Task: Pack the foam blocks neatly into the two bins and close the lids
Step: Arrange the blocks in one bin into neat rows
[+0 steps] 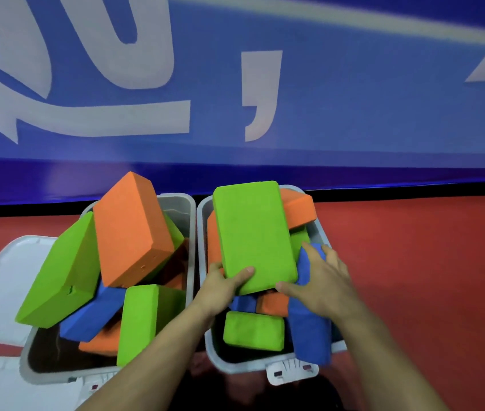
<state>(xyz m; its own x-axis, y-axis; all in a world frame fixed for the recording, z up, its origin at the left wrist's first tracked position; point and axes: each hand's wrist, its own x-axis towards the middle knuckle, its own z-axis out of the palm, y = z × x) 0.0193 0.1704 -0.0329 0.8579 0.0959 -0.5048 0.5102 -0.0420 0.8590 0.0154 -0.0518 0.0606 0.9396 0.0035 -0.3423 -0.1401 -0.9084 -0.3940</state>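
Over the right bin (329, 237) you're holding a big green block (253, 235) flat side up, and both hands are on its near end: your left hand (220, 287) is curling its thumb over the top face with the fingers tucked beneath, while your right hand (321, 280) is clamping the near right corner, thumb lying along the near edge and fingers wrapping over a blue block (309, 327) that's standing on end against the bin's right wall. Beneath the green one, you're looking at an orange block (299, 210) poking up at the far right corner, another orange piece (272, 304) lying low in the middle, and a smaller green block (253, 330) sitting at the front of the bin. Beside it, touching rim to rim, the left bin (182, 203) is overflowing in a jumble: a tall orange slab (131, 229) is leaning at the top, a green slab (60, 274) is tipping out over the left rim, a blue piece (93, 312) is wedging underneath, and another green block (146, 318) is standing at the front. A white lid (4, 280) is lying open on the red floor (413, 262) to the left. Both bins are sitting just in front of a blue banner (354, 114) with white lettering.
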